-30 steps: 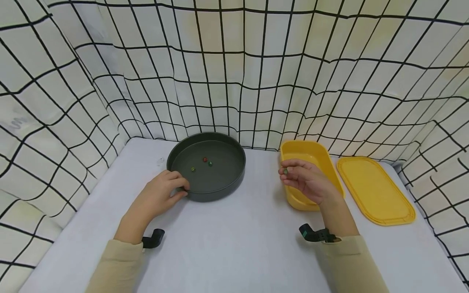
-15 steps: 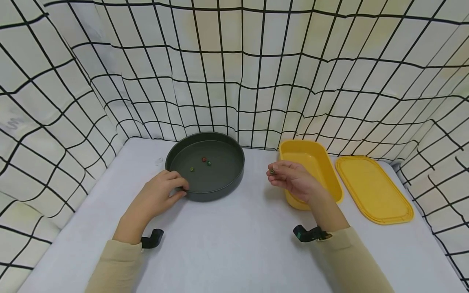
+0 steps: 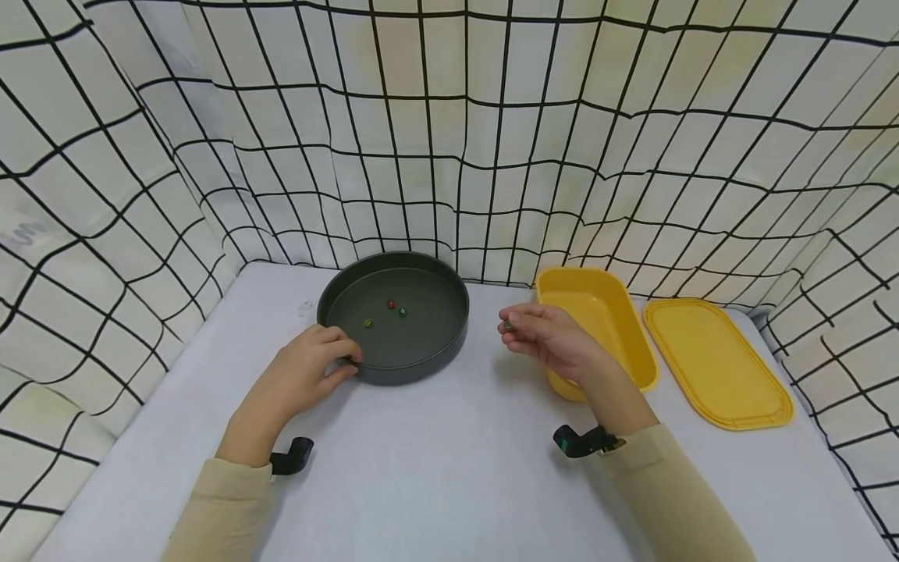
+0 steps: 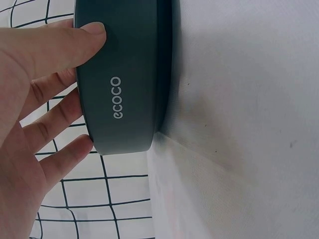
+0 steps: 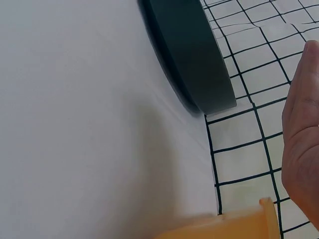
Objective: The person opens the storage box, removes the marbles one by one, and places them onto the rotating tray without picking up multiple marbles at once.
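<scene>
My left hand (image 3: 302,371) grips the near-left rim of a round dark green pan (image 3: 428,347). In the left wrist view the thumb (image 4: 92,37) lies on the pan's outer wall, which bears the word "ecoco", with the other fingers behind the rim. On the pan's floor lie a tiny red piece (image 3: 391,304), a green one (image 3: 403,312) and a yellow-green one (image 3: 368,323), too small to name. Between the pan and a yellow box (image 3: 618,320), my right hand (image 3: 551,339) pinches a tiny greenish piece (image 3: 508,325) at its fingertips, raised above the table.
A yellow lid (image 3: 716,363) lies flat to the right of the box. White walls covered by a black wire grid (image 3: 460,164) enclose the back and sides of the white-covered table (image 3: 421,484). The box's inside is partly hidden by my right hand.
My right hand has moved left from over the yellow box toward the pan, carrying the tiny greenish piece. The left hand stays on the pan's rim.
</scene>
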`<state>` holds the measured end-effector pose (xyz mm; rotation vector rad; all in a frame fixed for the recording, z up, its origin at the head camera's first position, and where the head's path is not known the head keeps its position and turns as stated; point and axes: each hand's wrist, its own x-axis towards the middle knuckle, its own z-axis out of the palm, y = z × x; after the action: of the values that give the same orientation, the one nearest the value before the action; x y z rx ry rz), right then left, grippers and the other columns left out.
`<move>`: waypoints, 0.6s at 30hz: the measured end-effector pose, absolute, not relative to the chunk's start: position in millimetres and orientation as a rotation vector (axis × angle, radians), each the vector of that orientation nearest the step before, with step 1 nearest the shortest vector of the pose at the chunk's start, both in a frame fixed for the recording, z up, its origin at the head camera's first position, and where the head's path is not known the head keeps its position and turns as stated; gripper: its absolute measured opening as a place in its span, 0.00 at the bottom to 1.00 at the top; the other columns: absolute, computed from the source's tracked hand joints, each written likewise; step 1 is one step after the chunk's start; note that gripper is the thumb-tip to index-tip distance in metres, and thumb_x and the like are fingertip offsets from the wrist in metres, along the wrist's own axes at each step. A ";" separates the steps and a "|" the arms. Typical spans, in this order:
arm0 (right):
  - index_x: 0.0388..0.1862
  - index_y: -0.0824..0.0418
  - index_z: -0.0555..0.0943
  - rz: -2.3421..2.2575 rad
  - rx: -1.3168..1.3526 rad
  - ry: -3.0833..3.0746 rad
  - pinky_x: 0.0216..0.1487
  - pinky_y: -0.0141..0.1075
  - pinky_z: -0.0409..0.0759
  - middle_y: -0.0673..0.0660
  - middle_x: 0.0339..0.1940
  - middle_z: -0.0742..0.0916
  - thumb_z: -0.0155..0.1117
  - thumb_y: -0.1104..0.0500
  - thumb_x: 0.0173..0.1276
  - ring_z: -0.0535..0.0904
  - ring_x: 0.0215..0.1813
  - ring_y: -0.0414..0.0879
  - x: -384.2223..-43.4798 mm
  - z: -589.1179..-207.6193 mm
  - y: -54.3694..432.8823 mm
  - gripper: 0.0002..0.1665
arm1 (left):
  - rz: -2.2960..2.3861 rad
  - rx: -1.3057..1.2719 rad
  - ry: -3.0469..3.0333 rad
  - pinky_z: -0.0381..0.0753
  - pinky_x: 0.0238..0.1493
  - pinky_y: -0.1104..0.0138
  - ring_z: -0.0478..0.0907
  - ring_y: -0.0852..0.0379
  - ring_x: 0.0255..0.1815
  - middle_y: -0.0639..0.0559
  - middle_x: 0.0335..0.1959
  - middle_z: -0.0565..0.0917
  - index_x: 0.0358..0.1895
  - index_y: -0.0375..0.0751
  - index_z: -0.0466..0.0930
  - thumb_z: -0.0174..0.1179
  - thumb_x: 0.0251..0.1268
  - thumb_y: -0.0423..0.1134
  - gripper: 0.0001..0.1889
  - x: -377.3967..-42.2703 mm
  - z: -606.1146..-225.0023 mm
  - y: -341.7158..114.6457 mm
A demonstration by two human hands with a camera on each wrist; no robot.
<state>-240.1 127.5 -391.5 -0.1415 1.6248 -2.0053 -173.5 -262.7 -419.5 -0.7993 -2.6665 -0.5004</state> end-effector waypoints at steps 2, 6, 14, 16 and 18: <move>0.54 0.66 0.80 -1.992 -0.146 1.636 0.48 0.34 0.84 0.59 0.42 0.87 0.67 0.55 0.70 0.88 0.40 0.43 -242.0 -389.2 125.0 0.19 | -0.501 -0.801 -2.666 0.78 0.44 0.57 0.76 0.53 0.41 0.58 0.35 0.81 0.35 0.50 0.85 0.75 0.52 0.31 0.11 -173.9 -419.4 -262.6; 0.54 0.66 0.80 -1.956 -0.159 1.654 0.48 0.34 0.84 0.57 0.41 0.88 0.66 0.56 0.71 0.88 0.40 0.43 -247.7 -385.7 119.0 0.18 | -0.499 -0.802 -2.668 0.78 0.44 0.57 0.76 0.53 0.41 0.58 0.35 0.81 0.34 0.50 0.85 0.75 0.52 0.31 0.11 -174.0 -420.0 -263.2; 0.57 0.68 0.78 -1.900 -0.155 1.673 0.49 0.35 0.84 0.60 0.43 0.87 0.65 0.57 0.71 0.88 0.41 0.45 -259.8 -380.5 102.8 0.21 | -0.499 -0.810 -2.659 0.78 0.44 0.57 0.76 0.53 0.41 0.58 0.35 0.81 0.35 0.50 0.85 0.75 0.52 0.31 0.11 -174.2 -420.5 -263.5; 0.57 0.68 0.79 -1.891 -0.152 1.677 0.49 0.36 0.84 0.61 0.43 0.87 0.66 0.57 0.71 0.88 0.41 0.46 -261.5 -379.1 97.5 0.21 | -0.502 -0.809 -2.660 0.78 0.44 0.57 0.76 0.53 0.41 0.58 0.35 0.81 0.35 0.50 0.85 0.75 0.52 0.31 0.11 -174.0 -420.0 -263.4; 0.57 0.68 0.79 -1.883 -0.161 1.678 0.48 0.36 0.84 0.62 0.45 0.87 0.66 0.57 0.71 0.88 0.41 0.46 -262.4 -377.6 91.6 0.21 | -0.503 -0.810 -2.657 0.78 0.44 0.57 0.76 0.53 0.41 0.58 0.35 0.81 0.35 0.50 0.85 0.75 0.52 0.31 0.11 -173.8 -419.7 -263.4</move>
<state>-262.4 91.6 -377.6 -0.1614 1.6775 -1.8832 -173.8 -263.4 -419.7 -0.8103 -2.6567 -0.5032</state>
